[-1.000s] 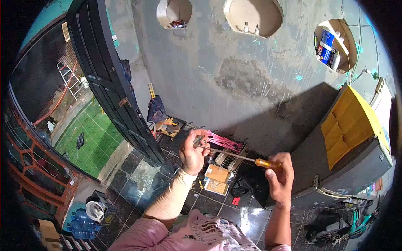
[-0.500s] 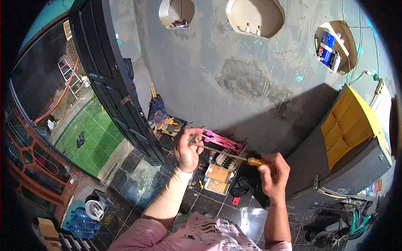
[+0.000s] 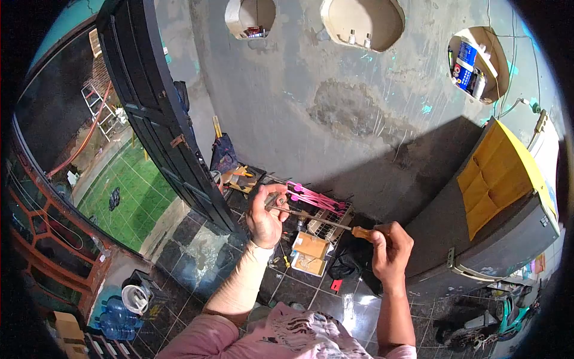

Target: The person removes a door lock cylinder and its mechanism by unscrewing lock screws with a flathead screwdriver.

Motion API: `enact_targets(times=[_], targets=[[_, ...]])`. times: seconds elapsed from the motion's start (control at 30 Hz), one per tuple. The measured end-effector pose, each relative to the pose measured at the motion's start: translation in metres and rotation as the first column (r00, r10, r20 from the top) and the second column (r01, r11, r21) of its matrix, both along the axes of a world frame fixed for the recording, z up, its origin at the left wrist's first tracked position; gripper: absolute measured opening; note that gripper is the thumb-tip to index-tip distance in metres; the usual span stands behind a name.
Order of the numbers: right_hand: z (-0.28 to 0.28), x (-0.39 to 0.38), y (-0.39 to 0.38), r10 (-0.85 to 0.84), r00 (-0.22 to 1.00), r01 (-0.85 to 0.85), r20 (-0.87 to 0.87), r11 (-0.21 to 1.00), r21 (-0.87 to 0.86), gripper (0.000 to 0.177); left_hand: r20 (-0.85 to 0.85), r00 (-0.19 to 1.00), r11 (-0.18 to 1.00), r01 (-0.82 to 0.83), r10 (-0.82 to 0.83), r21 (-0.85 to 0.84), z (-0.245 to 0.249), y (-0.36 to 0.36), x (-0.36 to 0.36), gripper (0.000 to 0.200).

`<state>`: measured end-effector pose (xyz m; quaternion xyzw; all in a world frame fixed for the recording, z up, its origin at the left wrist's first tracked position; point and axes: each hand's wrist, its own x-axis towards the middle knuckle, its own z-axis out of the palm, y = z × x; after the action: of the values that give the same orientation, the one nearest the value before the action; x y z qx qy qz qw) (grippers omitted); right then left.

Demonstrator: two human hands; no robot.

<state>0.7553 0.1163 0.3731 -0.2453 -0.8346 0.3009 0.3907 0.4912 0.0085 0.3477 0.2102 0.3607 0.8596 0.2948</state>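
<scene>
A long screwdriver (image 3: 323, 222) with an amber handle lies across the space between my hands. My right hand (image 3: 391, 248) has its fingers closed around the end of the handle. On the other side, my left hand (image 3: 266, 216) is curled, palm towards me, with a small metal piece (image 3: 273, 201) pinched at its fingers. The screwdriver's tip reaches this piece; whether it sits in a screw is too small to tell.
Below my hands, an open cardboard box (image 3: 311, 245), a pink rack (image 3: 317, 197) and a red item (image 3: 336, 285) are on the tiled floor. A dark door (image 3: 155, 113) stands left, a fridge (image 3: 478, 233) with a yellow cloth right. Water bottles (image 3: 116, 320) are lower left.
The right hand's fingers have shifted around the screwdriver handle, with the thumb now lying along it. The left hand stays nearly in place, and the view has tilted slightly.
</scene>
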Motion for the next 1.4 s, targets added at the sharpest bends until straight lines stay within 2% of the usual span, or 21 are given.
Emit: enact_targets(times=[0.07, 0.13, 0.23, 0.27, 0.37, 0.43, 0.5, 0.53, 0.63, 0.7, 0.77, 0.8, 0.9, 0.93, 1.03, 1.07, 1.17, 1.27, 1.33, 1.4], targets=[[0.019, -0.02, -0.013, -0.008, 0.963, 0.022, -0.268, 0.999, 0.05, 0.017, 0.003, 1.0, 1.0, -0.019, 0.019, 0.013, -0.002, 0.0, -0.001, 0.048], [0.016, -0.026, -0.015, -0.05, 0.889, 0.014, -0.455, 0.996, -0.083, 0.016, -0.008, 1.0, 1.0, -0.02, 0.02, 0.008, -0.002, 0.0, 0.0, 0.048], [-0.004, -0.001, 0.007, 0.001, 0.997, -0.002, -0.072, 1.0, -0.021, 0.021, -0.021, 1.0, 1.0, 0.006, -0.007, -0.011, -0.001, -0.002, 0.003, 0.048], [-0.002, 0.001, 0.006, 0.015, 1.0, -0.017, -0.02, 0.998, -0.066, 0.024, -0.015, 1.0, 1.0, 0.015, -0.015, -0.004, -0.003, -0.003, 0.002, 0.047], [0.021, -0.01, -0.007, 0.008, 0.993, -0.003, -0.12, 0.999, 0.044, 0.018, -0.001, 1.0, 1.0, 0.016, -0.016, 0.005, -0.006, -0.002, 0.001, 0.048], [0.012, -0.017, -0.007, -0.033, 0.958, 0.032, -0.285, 0.999, -0.009, 0.015, -0.005, 1.0, 1.0, -0.002, 0.002, -0.004, -0.005, -0.001, 0.003, 0.048], [0.0, -0.005, -0.001, -0.026, 0.975, 0.01, -0.22, 0.997, -0.072, 0.015, -0.021, 0.999, 0.999, -0.024, 0.024, -0.029, -0.001, 0.0, 0.009, 0.047], [0.0, -0.001, 0.0, -0.035, 0.991, 0.022, -0.127, 0.995, -0.099, 0.016, -0.024, 1.0, 1.0, -0.02, 0.019, -0.024, -0.001, 0.001, 0.008, 0.047], [0.007, -0.002, -0.002, 0.028, 0.988, -0.04, -0.149, 0.996, -0.082, 0.018, -0.036, 0.999, 1.0, 0.006, -0.007, -0.008, -0.004, 0.002, 0.004, 0.047], [0.01, -0.013, -0.005, -0.029, 0.945, 0.003, -0.325, 0.997, -0.079, 0.02, -0.043, 0.999, 1.0, 0.023, -0.023, 0.015, -0.006, 0.002, 0.004, 0.048], [-0.001, -0.006, -0.004, -0.085, 0.951, -0.01, -0.297, 0.953, -0.304, 0.02, -0.027, 0.999, 1.0, 0.019, -0.019, 0.009, -0.004, 0.003, 0.008, 0.048], [-0.006, -0.002, 0.002, -0.068, 0.982, 0.029, -0.175, 0.976, -0.215, 0.02, -0.021, 1.0, 1.0, 0.015, -0.015, 0.01, -0.003, 0.004, 0.009, 0.049], [-0.005, 0.001, 0.001, 0.002, 0.993, -0.028, -0.116, 0.975, -0.219, 0.018, -0.039, 0.999, 1.0, 0.031, -0.031, 0.005, -0.004, 0.003, 0.005, 0.049], [0.004, -0.002, -0.001, 0.04, 0.985, -0.048, -0.165, 0.998, -0.047, 0.016, -0.043, 0.999, 1.0, 0.027, -0.027, 0.006, -0.004, 0.003, 0.005, 0.048], [-0.002, -0.004, -0.004, -0.006, 0.956, -0.069, -0.293, 0.967, -0.246, 0.016, -0.043, 0.999, 1.0, 0.014, -0.014, -0.006, -0.005, 0.002, 0.005, 0.048], [0.0, -0.007, -0.005, -0.022, 0.951, -0.043, -0.309, 0.978, -0.202, 0.016, -0.037, 0.999, 1.0, 0.011, -0.012, -0.02, -0.006, 0.001, 0.006, 0.047], [-0.003, -0.006, -0.002, -0.054, 0.981, 0.048, -0.188, 0.998, -0.033, 0.019, -0.02, 1.0, 1.0, 0.01, -0.011, -0.012, -0.007, 0.003, 0.005, 0.046], [-0.002, -0.009, -0.007, -0.082, 0.977, 0.073, -0.194, 0.996, -0.054, 0.024, -0.041, 0.999, 1.0, 0.024, -0.025, -0.01, -0.007, 0.001, 0.003, 0.046], [-0.005, -0.007, -0.004, -0.097, 0.976, 0.015, -0.194, 0.921, -0.388, 0.026, -0.082, 0.995, 0.998, 0.052, -0.054, -0.024, -0.005, -0.002, 0.004, 0.046], [-0.009, -0.005, 0.002, -0.079, 0.97, -0.102, -0.231, 0.73, -0.676, 0.022, -0.144, 0.986, 0.996, 0.089, -0.09, -0.014, -0.004, -0.003, 0.003, 0.049]])
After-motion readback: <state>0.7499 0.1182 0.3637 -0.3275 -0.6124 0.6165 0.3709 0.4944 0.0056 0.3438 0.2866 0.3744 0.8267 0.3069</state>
